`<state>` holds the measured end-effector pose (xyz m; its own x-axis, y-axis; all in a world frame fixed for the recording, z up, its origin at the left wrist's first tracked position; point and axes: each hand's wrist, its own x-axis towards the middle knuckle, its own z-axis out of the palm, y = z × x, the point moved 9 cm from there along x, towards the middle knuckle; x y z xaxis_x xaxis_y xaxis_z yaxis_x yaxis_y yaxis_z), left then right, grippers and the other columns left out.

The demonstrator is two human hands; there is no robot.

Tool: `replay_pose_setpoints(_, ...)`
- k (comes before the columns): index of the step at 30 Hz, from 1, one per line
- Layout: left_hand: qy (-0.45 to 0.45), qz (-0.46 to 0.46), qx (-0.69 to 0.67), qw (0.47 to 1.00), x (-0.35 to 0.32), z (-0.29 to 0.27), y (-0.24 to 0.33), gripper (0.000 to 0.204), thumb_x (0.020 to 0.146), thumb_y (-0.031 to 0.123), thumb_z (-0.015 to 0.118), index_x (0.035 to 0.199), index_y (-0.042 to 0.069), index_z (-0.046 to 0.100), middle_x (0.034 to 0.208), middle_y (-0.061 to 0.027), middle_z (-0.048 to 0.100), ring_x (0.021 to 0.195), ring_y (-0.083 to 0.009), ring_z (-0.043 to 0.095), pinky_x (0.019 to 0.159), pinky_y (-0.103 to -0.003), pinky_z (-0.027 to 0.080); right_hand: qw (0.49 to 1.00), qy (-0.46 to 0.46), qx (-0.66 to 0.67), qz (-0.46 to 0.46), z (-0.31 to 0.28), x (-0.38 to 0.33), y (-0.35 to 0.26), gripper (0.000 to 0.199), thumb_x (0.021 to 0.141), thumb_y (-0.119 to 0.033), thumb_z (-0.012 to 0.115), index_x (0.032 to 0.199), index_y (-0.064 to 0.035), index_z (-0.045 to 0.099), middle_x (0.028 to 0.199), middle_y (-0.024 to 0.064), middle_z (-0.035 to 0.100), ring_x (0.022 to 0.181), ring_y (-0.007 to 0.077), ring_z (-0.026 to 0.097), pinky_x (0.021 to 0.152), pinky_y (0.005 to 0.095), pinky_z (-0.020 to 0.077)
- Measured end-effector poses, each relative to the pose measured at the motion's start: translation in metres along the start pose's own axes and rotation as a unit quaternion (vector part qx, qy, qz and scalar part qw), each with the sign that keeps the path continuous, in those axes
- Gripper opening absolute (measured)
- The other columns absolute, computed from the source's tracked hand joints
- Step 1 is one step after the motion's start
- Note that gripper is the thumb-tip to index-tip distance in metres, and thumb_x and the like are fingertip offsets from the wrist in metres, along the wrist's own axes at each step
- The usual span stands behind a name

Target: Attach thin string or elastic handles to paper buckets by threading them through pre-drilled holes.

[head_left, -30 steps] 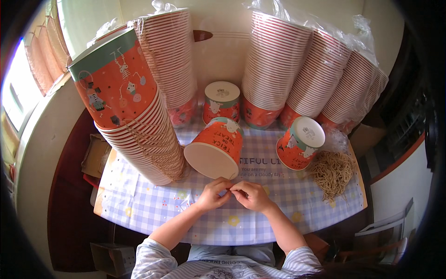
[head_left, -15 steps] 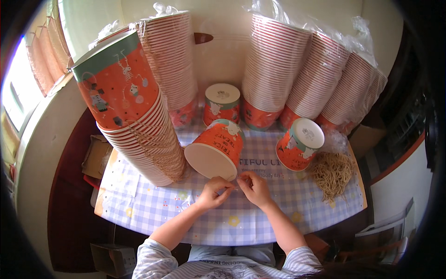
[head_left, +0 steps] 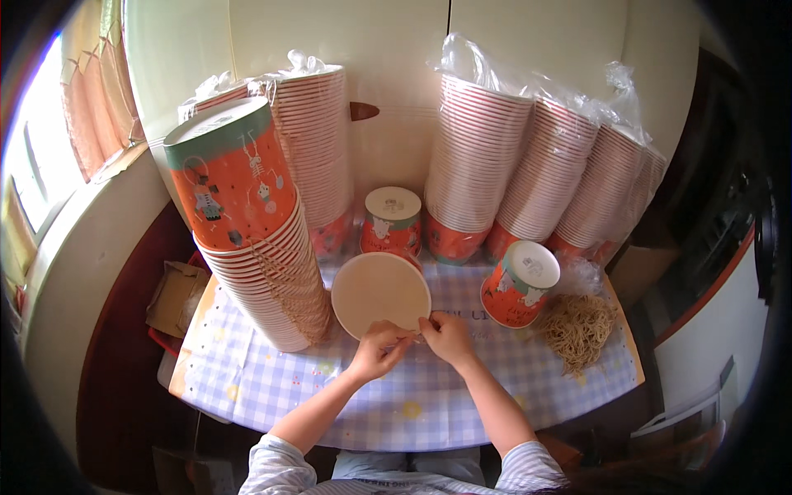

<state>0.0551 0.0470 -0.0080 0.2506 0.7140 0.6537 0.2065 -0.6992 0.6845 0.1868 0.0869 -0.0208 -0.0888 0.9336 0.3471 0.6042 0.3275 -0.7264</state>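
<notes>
A paper bucket (head_left: 381,289) lies on its side on the table, its round white-rimmed mouth turned toward me. My left hand (head_left: 381,350) is closed in a pinch just below the lower rim, holding something thin and too small to make out. Close beside it, the thumb and fingers of my right hand (head_left: 445,337) pinch the lower right edge of the rim. The two sets of fingertips nearly meet. A tall stack of upside-down buckets (head_left: 262,289) rises left of the hands, orange with a green band, thin cords draped down its side. A tangled pile of tan cord (head_left: 577,332) sits to the right.
Two more buckets stand base up: one behind (head_left: 392,223), another (head_left: 520,285) by the cord. Tall plastic-wrapped bucket stacks (head_left: 478,165) line the back of the table on both sides. A blue checked tablecloth (head_left: 280,404) covers the table. A cardboard box (head_left: 176,297) sits beyond its left edge.
The bucket has turned, so its mouth now faces me more squarely and its printed side is mostly hidden. My right hand has moved onto the rim. The whole view has shifted slightly.
</notes>
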Motion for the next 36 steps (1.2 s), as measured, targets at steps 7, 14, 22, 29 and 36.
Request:
replay_pose_setpoints(7,-0.078,-0.200,-0.127,0.968,0.047,-0.005,0.007,0.015,0.083,0.014,0.055,0.086,0.001,0.061,0.078,-0.0044,0.061,0.078,-0.0111,0.056,0.072,-0.024,0.044,0.986,-0.158,-0.019,0.058,-0.017,0.021,-0.015,0.034,0.080,-0.033,0.050,0.069,-0.0043,0.064,0.061,0.0142,0.059,0.059,0.0310,0.059,0.056,0.0391,0.0443)
replay_pose_setpoints(14,-0.167,-0.277,-0.211,0.922,0.050,0.016,-0.001,0.017,0.084,0.014,0.054,0.090,0.000,0.061,0.082,-0.0036,0.062,0.078,-0.0083,0.056,0.071,-0.021,0.044,0.982,-0.170,-0.062,0.046,-0.030,0.029,-0.006,0.037,0.081,-0.036,0.046,0.069,-0.0049,0.064,0.062,0.0133,0.060,0.063,0.0296,0.060,0.059,0.0383,0.0447)
replay_pose_setpoints(22,-0.179,-0.325,-0.306,0.877,0.048,0.030,-0.013,0.017,0.084,0.011,0.055,0.093,-0.001,0.061,0.084,-0.0047,0.061,0.078,-0.0105,0.056,0.071,-0.023,0.045,0.993,-0.107,0.020,0.050,-0.057,0.032,-0.002,0.031,0.079,-0.036,0.057,0.075,-0.0055,0.063,0.057,0.0092,0.057,0.055,0.0212,0.057,0.052,0.0321,0.0428)
replay_pose_setpoints(29,-0.175,-0.332,-0.296,0.879,0.048,0.028,-0.008,0.016,0.083,0.011,0.054,0.093,-0.001,0.060,0.085,-0.0052,0.061,0.078,-0.0105,0.056,0.072,-0.022,0.045,0.971,-0.144,0.173,-0.081,-0.068,0.022,-0.038,0.023,0.070,-0.015,0.071,0.089,-0.0073,0.062,0.059,0.0018,0.052,0.052,0.0079,0.044,0.048,0.0227,0.0372)
replay_pose_setpoints(36,-0.174,-0.321,-0.264,0.893,0.043,0.019,-0.007,0.015,0.084,0.010,0.054,0.092,-0.001,0.059,0.084,-0.0052,0.061,0.078,-0.0093,0.056,0.068,-0.022,0.046,0.969,-0.184,0.076,-0.145,-0.066,0.016,-0.056,0.030,0.065,-0.016,0.074,0.092,-0.0074,0.063,0.069,0.0032,0.057,0.054,0.0103,0.046,0.051,0.0235,0.0398)
